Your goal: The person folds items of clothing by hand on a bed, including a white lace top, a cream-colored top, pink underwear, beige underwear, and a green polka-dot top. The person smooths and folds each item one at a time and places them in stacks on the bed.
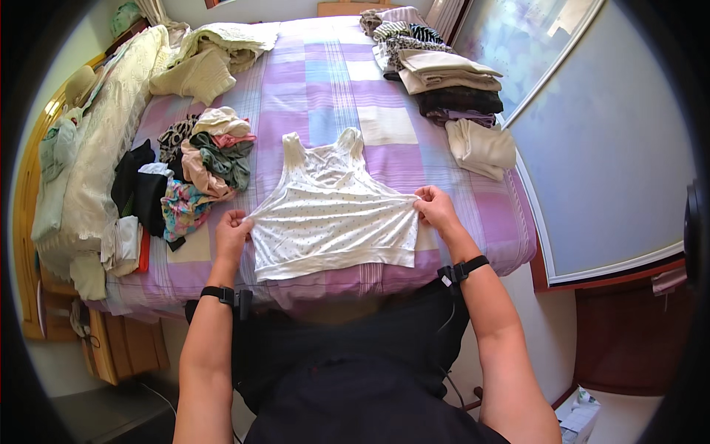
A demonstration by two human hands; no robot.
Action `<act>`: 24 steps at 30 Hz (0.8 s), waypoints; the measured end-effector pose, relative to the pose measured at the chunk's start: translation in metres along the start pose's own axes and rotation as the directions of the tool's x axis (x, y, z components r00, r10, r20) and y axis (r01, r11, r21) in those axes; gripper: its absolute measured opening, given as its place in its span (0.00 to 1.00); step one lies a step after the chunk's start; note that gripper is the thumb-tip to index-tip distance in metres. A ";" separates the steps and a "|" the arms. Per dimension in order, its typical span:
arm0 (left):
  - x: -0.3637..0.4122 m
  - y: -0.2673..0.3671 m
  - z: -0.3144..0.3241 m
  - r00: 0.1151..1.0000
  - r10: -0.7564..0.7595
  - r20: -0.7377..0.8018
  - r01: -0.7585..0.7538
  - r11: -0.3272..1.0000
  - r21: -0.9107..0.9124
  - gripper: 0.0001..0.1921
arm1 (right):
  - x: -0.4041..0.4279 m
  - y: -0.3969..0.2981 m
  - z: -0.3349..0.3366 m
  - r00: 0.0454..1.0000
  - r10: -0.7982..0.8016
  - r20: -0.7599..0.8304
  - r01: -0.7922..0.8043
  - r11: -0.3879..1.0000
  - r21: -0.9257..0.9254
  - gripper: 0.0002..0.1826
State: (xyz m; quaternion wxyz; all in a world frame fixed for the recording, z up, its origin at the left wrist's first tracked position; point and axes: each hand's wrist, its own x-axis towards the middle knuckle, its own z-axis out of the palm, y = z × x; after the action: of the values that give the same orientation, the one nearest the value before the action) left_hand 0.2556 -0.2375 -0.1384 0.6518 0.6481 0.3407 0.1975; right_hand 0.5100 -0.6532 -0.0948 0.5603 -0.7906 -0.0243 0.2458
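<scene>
A white sleeveless top (333, 216) with small dots is spread on the patchwork bedspread (383, 125), its straps pointing away from me and its hem near the bed's front edge. My left hand (233, 230) pinches the top's left side between thumb and fingers. On the opposite side, my right hand (434, 208) grips the fabric at about the same height. Creases run across the cloth between the two hands. Left of my left hand lies a loose heap of clothes (205, 161) in mixed colours.
Folded garments (449, 72) line the bed's right side, with a folded cream cloth (480, 147) nearest me. Cream knitwear (194, 75) and a lace cover (113, 122) lie at the left. A wardrobe with sliding doors (604, 161) stands close on the right, a wooden drawer unit (130, 347) lower left.
</scene>
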 end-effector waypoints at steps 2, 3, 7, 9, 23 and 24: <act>-0.005 -0.003 -0.002 0.998 0.018 -0.058 -0.019 1.000 -0.011 0.12 | -0.004 0.005 0.006 0.986 -0.122 -0.115 0.115 0.991 -0.070 0.15; -0.008 -0.006 -0.005 0.995 -0.066 -0.074 0.061 0.996 -0.066 0.13 | -0.009 0.008 0.008 0.987 -0.115 -0.112 0.107 0.992 -0.070 0.15; -0.045 -0.004 -0.014 0.930 -0.353 0.104 0.358 0.933 -0.032 0.17 | -0.042 0.025 0.012 0.994 0.040 -0.098 -0.058 0.979 -0.193 0.16; -0.066 0.011 -0.010 0.893 -0.408 0.191 0.386 0.911 0.143 0.17 | -0.063 0.036 0.012 0.988 0.152 -0.009 -0.149 0.957 -0.249 0.17; -0.073 0.032 -0.038 0.671 -0.642 0.370 0.405 0.736 0.542 0.15 | -0.093 0.060 0.012 0.997 0.051 -0.064 -0.068 0.954 -0.292 0.15; -0.070 0.040 -0.037 0.645 -0.685 0.339 0.399 0.680 0.615 0.15 | -0.094 0.060 0.010 0.997 0.049 -0.062 -0.065 0.955 -0.289 0.15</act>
State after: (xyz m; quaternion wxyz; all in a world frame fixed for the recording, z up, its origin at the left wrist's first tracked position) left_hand 0.1892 -0.2567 -0.0838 0.5633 0.6789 0.3629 -0.3002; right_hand 0.4090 -0.6958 -0.1173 0.4310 -0.8711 -0.0221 0.2343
